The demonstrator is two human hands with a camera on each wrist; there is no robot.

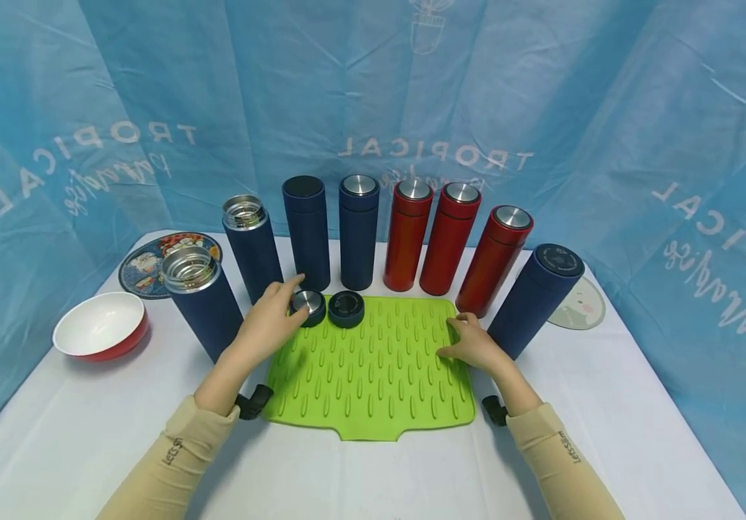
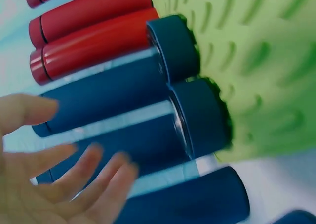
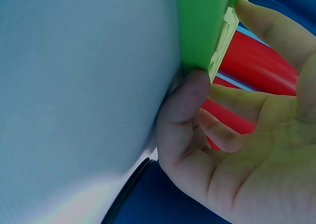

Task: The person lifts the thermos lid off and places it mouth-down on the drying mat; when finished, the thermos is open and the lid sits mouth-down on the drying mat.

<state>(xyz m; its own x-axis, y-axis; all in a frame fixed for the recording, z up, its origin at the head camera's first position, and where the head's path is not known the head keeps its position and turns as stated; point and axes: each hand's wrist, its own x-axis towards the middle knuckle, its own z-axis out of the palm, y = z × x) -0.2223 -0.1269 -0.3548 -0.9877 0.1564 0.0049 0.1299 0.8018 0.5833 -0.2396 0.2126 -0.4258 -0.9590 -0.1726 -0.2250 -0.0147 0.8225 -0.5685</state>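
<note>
Bare right hand [image 3: 261, 145] holds the edge of a thin bright-green mat [image 3: 200, 26]: thumb on its bumpy face, one fingertip at its smooth side. White cloth-covered surface [image 3: 89, 95] at left. Glossy red cylinders [image 3: 261, 63] beyond the fingers; dark-blue cylinder [image 3: 165, 199] below.

Even, bright light leaves soft shadows near the table [image 1: 373, 484]'s front edge; the left hand [image 2: 64, 184] appears blurred, the right-wrist view blue-tinted.
</note>
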